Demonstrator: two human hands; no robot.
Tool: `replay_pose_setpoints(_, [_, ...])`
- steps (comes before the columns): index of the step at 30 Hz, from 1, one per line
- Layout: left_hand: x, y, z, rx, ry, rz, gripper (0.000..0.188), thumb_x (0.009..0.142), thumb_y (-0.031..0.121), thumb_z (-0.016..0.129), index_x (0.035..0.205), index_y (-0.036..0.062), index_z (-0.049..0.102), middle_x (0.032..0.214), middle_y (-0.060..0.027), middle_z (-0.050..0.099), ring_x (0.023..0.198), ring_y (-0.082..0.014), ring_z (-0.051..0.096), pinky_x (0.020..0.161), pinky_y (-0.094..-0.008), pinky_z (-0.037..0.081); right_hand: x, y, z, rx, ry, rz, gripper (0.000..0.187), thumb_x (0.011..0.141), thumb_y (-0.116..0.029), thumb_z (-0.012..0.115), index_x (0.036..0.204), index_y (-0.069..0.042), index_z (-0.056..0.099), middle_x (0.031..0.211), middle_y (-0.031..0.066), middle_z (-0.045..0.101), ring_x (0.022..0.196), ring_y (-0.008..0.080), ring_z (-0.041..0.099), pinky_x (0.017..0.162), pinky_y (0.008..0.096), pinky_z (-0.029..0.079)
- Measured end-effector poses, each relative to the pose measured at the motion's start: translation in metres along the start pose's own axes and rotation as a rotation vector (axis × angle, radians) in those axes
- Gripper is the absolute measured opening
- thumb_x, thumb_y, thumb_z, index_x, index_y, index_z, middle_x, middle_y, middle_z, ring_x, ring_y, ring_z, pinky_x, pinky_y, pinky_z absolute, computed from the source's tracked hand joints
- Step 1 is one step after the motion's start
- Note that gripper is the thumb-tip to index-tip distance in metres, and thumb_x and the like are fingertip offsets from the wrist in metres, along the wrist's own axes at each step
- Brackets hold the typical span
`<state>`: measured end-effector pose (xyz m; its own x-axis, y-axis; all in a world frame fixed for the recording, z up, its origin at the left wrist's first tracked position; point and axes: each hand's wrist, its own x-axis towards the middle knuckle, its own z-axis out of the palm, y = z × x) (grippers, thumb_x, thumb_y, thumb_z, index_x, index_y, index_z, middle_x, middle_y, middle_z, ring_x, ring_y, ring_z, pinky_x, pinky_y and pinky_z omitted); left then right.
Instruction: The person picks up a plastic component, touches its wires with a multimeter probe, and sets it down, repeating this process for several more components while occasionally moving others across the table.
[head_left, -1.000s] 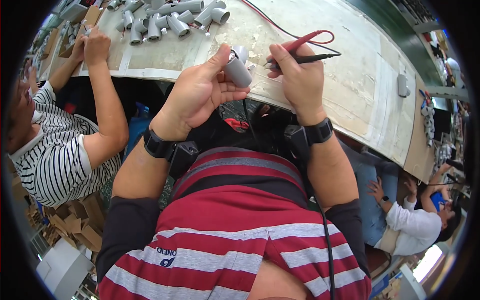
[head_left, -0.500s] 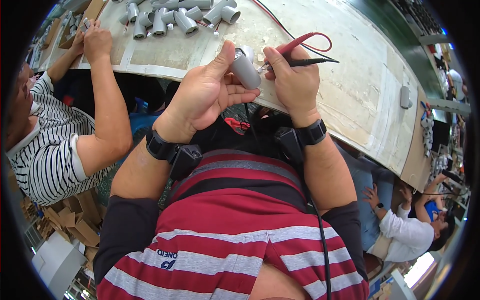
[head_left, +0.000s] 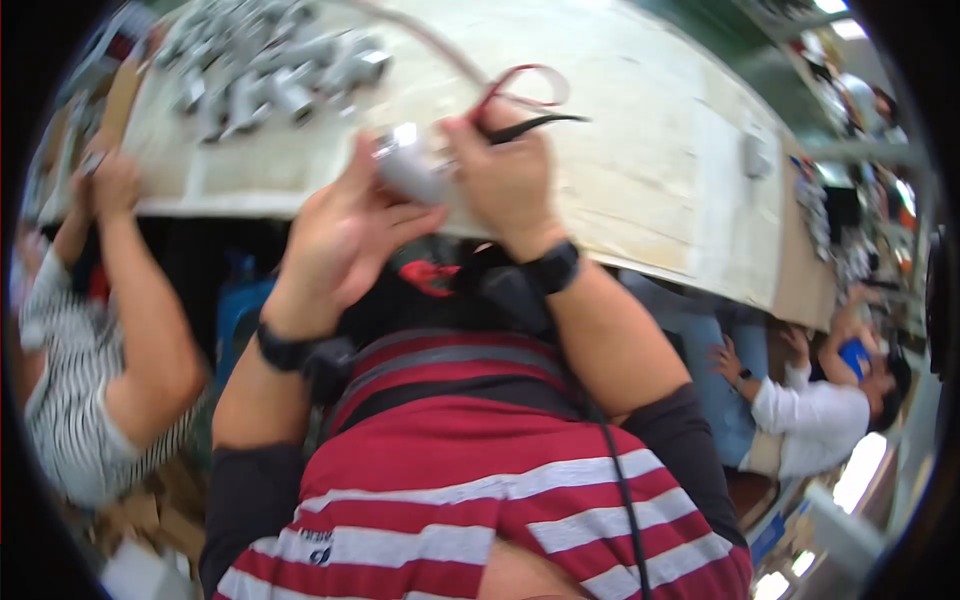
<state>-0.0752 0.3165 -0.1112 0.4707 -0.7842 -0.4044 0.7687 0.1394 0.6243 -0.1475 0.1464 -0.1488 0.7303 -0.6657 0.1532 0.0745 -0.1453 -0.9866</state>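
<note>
My left hand (head_left: 340,240) holds a short grey cylindrical housing (head_left: 418,178) between thumb and fingers, above the table's near edge. The housing is tilted, and a shiny silver patch shows at its upper end. Close on its right, my right hand (head_left: 510,190) is closed round a pair of test probes, one with a black handle (head_left: 535,127) and one with a red lead (head_left: 492,98). Motion blur hides the probe tips, so whether they touch the housing cannot be made out. Both wrists wear black straps with small dark devices.
Many grey tube-shaped housings (head_left: 290,85) lie heaped at the table's far left. A single grey piece (head_left: 757,157) rests on the worn white tabletop (head_left: 640,170) at right. Beside me on the left, a person in a striped shirt (head_left: 70,400) works; another in white (head_left: 810,420) sits at right.
The whole view has swung, and both hands appear further left and slightly lower. The housing has turned, with its silver patch now more visible. Both hands keep their hold.
</note>
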Motion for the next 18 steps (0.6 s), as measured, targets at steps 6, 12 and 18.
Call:
replay_pose_setpoints(6, [0.006, -0.004, -0.01, 0.036, -0.016, -0.004, 0.062, 0.105, 0.055, 0.048, 0.134, 0.0014, 0.055, 0.122, -0.0145, 0.068, 0.102, -0.0283, 0.072, 0.094, -0.0407, 0.06, -0.004, 0.007, 0.003, -0.073, 0.062, -0.098, 0.013, 0.088, -0.01, 0.073, 0.089, 0.002, 0.069, 0.067, 0.0136, 0.062, 0.062, 0.014, 0.056, 0.059, 0.0331, 0.048])
replay_pose_setpoints(12, [-0.001, -0.005, -0.003, 0.023, 0.003, 0.054, 0.061, 0.105, 0.054, 0.049, 0.132, -0.0007, 0.053, 0.121, -0.0149, 0.068, 0.097, -0.0283, 0.074, 0.088, -0.0394, 0.063, -0.009, -0.008, 0.002, -0.007, 0.003, -0.03, 0.014, 0.089, -0.009, 0.071, 0.084, 0.002, 0.065, 0.066, 0.0121, 0.06, 0.063, 0.014, 0.052, 0.059, 0.0334, 0.046])
replay_pose_setpoints(18, [-0.001, -0.003, 0.0, 0.037, 0.0, 0.051, 0.061, 0.104, 0.054, 0.051, 0.131, -0.0018, 0.052, 0.12, -0.0151, 0.068, 0.097, -0.0287, 0.074, 0.087, -0.0396, 0.064, -0.006, -0.005, 0.0, 0.015, -0.007, -0.008, 0.014, 0.089, -0.008, 0.071, 0.085, 0.002, 0.064, 0.066, 0.0123, 0.061, 0.063, 0.0145, 0.052, 0.06, 0.0336, 0.046])
